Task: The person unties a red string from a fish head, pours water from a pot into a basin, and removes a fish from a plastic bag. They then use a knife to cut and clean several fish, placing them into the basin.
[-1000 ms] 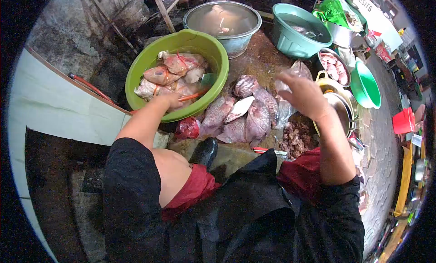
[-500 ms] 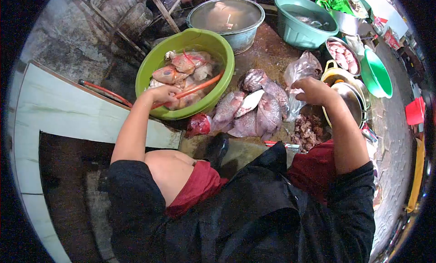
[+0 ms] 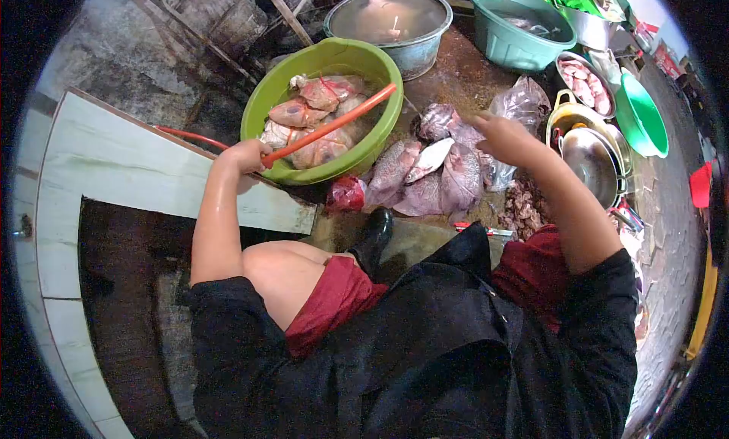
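Observation:
My left hand (image 3: 244, 157) is closed round an orange-red hose (image 3: 334, 125) at the left rim of a green basin (image 3: 262, 109). The hose slants up across the basin, its end near the right rim. Inside the basin lie reddish fish pieces (image 3: 298, 113) in water. My right hand (image 3: 497, 138) is raised with fingers apart, above the right side of a pile of dark fish (image 3: 462, 179). A pale fish (image 3: 430, 161) rests on top of that pile. Nothing shows in my right hand.
Behind are a grey-blue tub (image 3: 414, 52) and a teal tub (image 3: 516, 48). To the right stand a bowl of fish pieces (image 3: 585, 84), metal pots (image 3: 588, 162) and a green bowl (image 3: 639, 120). Brown scraps (image 3: 524, 209) lie near my knee. A tiled ledge (image 3: 144, 162) is at left.
My left hand has drawn back to the basin's rim, and the hose has lifted higher over the basin. My right hand has moved left over the fish pile. The view has shifted slightly.

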Demonstrator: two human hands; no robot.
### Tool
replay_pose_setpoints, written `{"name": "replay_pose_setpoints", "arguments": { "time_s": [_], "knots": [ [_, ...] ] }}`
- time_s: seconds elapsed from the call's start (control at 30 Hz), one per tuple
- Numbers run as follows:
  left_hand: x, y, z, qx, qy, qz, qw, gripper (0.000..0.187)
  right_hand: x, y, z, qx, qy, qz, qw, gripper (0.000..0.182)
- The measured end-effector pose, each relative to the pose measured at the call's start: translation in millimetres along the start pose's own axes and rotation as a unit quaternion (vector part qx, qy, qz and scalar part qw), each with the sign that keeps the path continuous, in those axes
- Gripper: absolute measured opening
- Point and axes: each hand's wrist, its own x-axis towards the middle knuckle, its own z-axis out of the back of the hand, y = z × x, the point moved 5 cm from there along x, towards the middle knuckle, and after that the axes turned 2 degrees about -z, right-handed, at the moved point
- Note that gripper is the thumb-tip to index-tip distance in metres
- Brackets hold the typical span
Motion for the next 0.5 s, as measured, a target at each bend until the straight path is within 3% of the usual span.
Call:
{"name": "replay_pose_setpoints", "arguments": {
  "time_s": [0.03, 0.1, 0.17, 0.33, 0.4, 0.5],
  "knots": [
    [3.0, -2.6, -1.7, 0.055, -0.020, -0.008, 0.998, 0.023, 6.8, 0.6, -13.1, -0.001, -0.001, 0.000, 1.000, 0.048],
    [5.1, -6.6, -8.4, 0.035, -0.008, 0.001, 0.999, 0.022, 19.4, 11.9, -33.1, -0.006, -0.090, 0.114, 0.989, 0.051],
    [-3.6, -25.9, -16.2, 0.149, 0.028, 0.019, 0.988, 0.016, 21.2, 33.7, -39.9, 0.021, -0.089, 0.126, 0.988, 0.051],
    [21.3, -3.1, -34.7, 0.045, 0.018, 0.063, 0.997, 0.017, 25.9, 81.0, -67.6, 0.072, -0.113, 0.206, 0.969, 0.053],
    [29.3, 3.4, -38.4, 0.017, 0.019, 0.067, 0.997, 0.021, 29.6, 94.9, -85.7, 0.096, -0.079, 0.253, 0.960, 0.057],
    [-2.8, -7.0, -25.3, -0.043, 0.003, 0.099, 0.994, 0.024, 40.3, 106.0, -108.1, 0.128, -0.048, 0.220, 0.966, 0.065]
  ]
}}
